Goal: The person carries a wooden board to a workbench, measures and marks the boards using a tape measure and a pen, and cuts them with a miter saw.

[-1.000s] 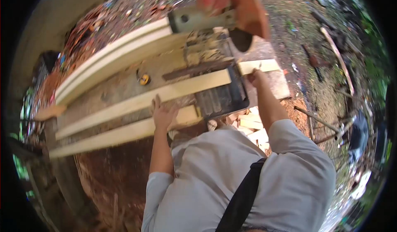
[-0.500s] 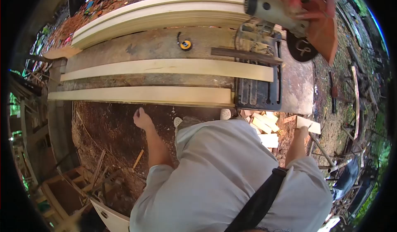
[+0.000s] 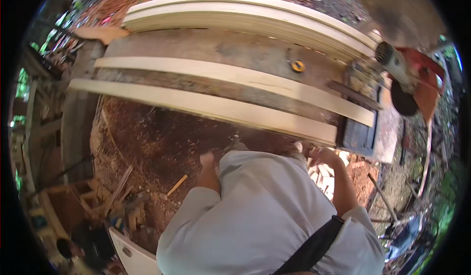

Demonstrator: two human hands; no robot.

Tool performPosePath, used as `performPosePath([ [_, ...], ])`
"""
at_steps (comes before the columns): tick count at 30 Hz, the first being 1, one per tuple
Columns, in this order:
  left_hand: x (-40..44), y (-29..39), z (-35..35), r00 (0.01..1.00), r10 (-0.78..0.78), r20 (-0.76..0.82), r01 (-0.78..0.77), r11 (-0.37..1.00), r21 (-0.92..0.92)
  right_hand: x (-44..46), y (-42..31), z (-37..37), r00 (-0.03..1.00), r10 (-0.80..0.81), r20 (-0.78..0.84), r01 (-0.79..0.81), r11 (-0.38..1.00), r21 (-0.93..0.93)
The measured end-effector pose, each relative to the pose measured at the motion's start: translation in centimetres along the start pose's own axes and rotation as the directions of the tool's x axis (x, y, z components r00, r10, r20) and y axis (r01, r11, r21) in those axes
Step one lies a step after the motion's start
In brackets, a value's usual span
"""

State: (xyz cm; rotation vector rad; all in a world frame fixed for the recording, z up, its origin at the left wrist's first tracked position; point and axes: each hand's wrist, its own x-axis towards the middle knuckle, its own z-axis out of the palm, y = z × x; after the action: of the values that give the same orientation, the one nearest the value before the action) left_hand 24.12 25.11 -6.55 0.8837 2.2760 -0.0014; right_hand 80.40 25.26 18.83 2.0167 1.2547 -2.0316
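Note:
My left hand (image 3: 207, 158) hangs in front of the workbench, over the dirt floor; its fingers are smeared by motion, and I see nothing held. My right hand (image 3: 322, 156) is low beside my body, fingers apart and no wood piece in them. Just below it lies a heap of short wood offcuts (image 3: 321, 178). Closest to both hands is the front pale board (image 3: 211, 102), lying lengthwise along the bench edge. Behind it a second pale board (image 3: 235, 75) reaches onto the base of the miter saw (image 3: 414, 81), whose head is raised.
A stack of long pale boards (image 3: 235, 12) runs along the back of the workbench (image 3: 235, 44). A yellow tape measure (image 3: 297, 66) sits between stack and boards. Sticks (image 3: 382, 196) stand at right. At lower left are a wooden frame (image 3: 54, 216) and a person in dark clothing (image 3: 93, 243).
The offcut is gone from my right hand, which has moved left and closer to my body. My left hand has come inward to the right. The view has turned, tilting the bench.

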Motion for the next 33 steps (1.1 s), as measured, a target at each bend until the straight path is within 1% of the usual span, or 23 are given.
performPosePath([
  [2, 2.1, -0.1, -4.3, 0.989, -0.144, 0.018, 0.143, 0.95, -0.277, 2.1, -3.9, -0.1, 0.956, -0.294, 0.011, 0.289, 0.943, 0.163],
  [3, 2.2, 2.0, -7.4, 0.989, -0.15, 0.017, 0.148, 0.943, -0.297, -0.2, -9.6, 0.4, 0.941, -0.331, -0.074, 0.339, 0.925, 0.175],
  [4, 3.7, 2.5, -9.1, 0.989, -0.15, 0.005, 0.145, 0.945, -0.294, -0.2, -12.0, 0.4, 0.87, -0.454, -0.19, 0.471, 0.881, 0.048],
  [6, 6.9, 3.2, -11.0, 0.999, 0.036, 0.04, -0.013, 0.882, -0.472, 2.2, -14.6, 0.2, 0.589, -0.723, -0.361, 0.764, 0.643, -0.042],
  [7, 8.3, 3.7, -12.0, 0.993, 0.108, 0.055, -0.064, 0.851, -0.522, 2.6, -16.9, -0.7, 0.556, -0.759, -0.34, 0.767, 0.626, -0.144],
  [9, 10.0, 5.8, -13.3, 0.996, 0.076, -0.056, -0.094, 0.821, -0.563, 3.6, -20.8, -2.4, 0.58, -0.74, -0.342, 0.62, 0.672, -0.404],
  [10, 3.3, 10.4, -17.7, 0.999, 0.039, 0.035, -0.003, 0.708, -0.707, 4.4, -22.3, -2.5, 0.602, -0.706, -0.373, 0.585, 0.708, -0.395],
  [11, 1.9, 11.5, -18.3, 0.998, 0.048, -0.037, -0.059, 0.648, -0.759, 5.6, -23.6, -2.7, 0.621, -0.678, -0.394, 0.557, 0.735, -0.387],
  [13, 0.6, 11.5, -18.1, 0.993, 0.045, -0.112, -0.117, 0.585, -0.802, 10.5, -23.8, -2.6, 0.496, -0.706, -0.505, 0.526, 0.707, -0.472],
  [15, -0.4, 11.5, -16.9, 0.945, -0.071, -0.32, -0.243, 0.507, -0.827, 14.0, -24.5, -1.6, 0.483, -0.722, -0.496, 0.442, 0.69, -0.574],
  [17, -1.3, 12.0, -17.9, 0.916, -0.125, -0.38, -0.26, 0.537, -0.803, 16.1, -25.9, -0.5, 0.471, -0.723, -0.505, 0.346, 0.678, -0.648],
  [19, -0.2, 10.5, -19.2, 0.847, -0.19, -0.496, -0.274, 0.644, -0.714, 16.2, -27.1, 0.7, 0.669, -0.602, -0.435, 0.233, 0.727, -0.646],
  [20, 2.2, 9.4, -20.3, 0.807, -0.184, -0.561, -0.286, 0.71, -0.644, 16.0, -27.3, 1.0, 0.671, -0.584, -0.457, 0.212, 0.742, -0.636],
  [22, 2.8, 12.0, -25.0, 0.707, -0.217, -0.673, -0.39, 0.674, -0.627, 15.7, -27.8, 1.2, 0.683, -0.569, -0.458, 0.173, 0.735, -0.656],
  [24, 4.9, 15.2, -29.7, 0.612, -0.167, -0.773, -0.452, 0.728, -0.515, 16.4, -27.4, 1.6, 0.68, -0.559, -0.475, 0.083, 0.703, -0.707],
  [25, 6.3, 17.0, -31.5, 0.731, -0.119, -0.672, -0.498, 0.58, -0.644, 16.8, -27.2, 2.1, 0.686, -0.562, -0.463, 0.019, 0.65, -0.76],
  [26, 8.1, 18.5, -33.1, 0.828, -0.041, -0.559, -0.493, 0.423, -0.76, 16.7, -27.1, 2.8, 0.685, -0.537, -0.492, -0.001, 0.675, -0.738],
  [27, 10.8, 19.7, -34.4, 0.907, 0.072, -0.415, -0.406, 0.411, -0.816, 16.6, -27.3, 3.0, 0.647, -0.574, -0.502, 0.01, 0.665, -0.747],
  [28, 13.1, 20.8, -34.7, 0.911, 0.1, -0.401, -0.404, 0.418, -0.814, 16.4, -27.4, 3.4, 0.608, -0.61, -0.508, 0.02, 0.652, -0.758],
  [30, 16.5, 24.4, -35.9, 0.992, 0.116, -0.052, -0.092, 0.374, -0.923, 16.6, -27.9, 4.1, 0.596, -0.582, -0.553, -0.011, 0.683, -0.73],
  [31, 20.0, 24.4, -36.0, 0.958, 0.28, 0.061, -0.013, 0.256, -0.967, 16.8, -28.3, 4.3, 0.585, -0.574, -0.573, -0.021, 0.696, -0.718],
  [32, 21.1, 25.5, -36.3, 0.945, 0.323, 0.05, -0.002, 0.158, -0.987, 16.7, -29.2, 4.6, 0.569, -0.562, -0.6, -0.041, 0.709, -0.704],
  [33, 22.9, 26.2, -36.7, 0.965, 0.257, 0.042, 0.026, 0.066, -0.997, 16.5, -29.9, 5.2, 0.605, -0.512, -0.609, -0.073, 0.727, -0.683],
])
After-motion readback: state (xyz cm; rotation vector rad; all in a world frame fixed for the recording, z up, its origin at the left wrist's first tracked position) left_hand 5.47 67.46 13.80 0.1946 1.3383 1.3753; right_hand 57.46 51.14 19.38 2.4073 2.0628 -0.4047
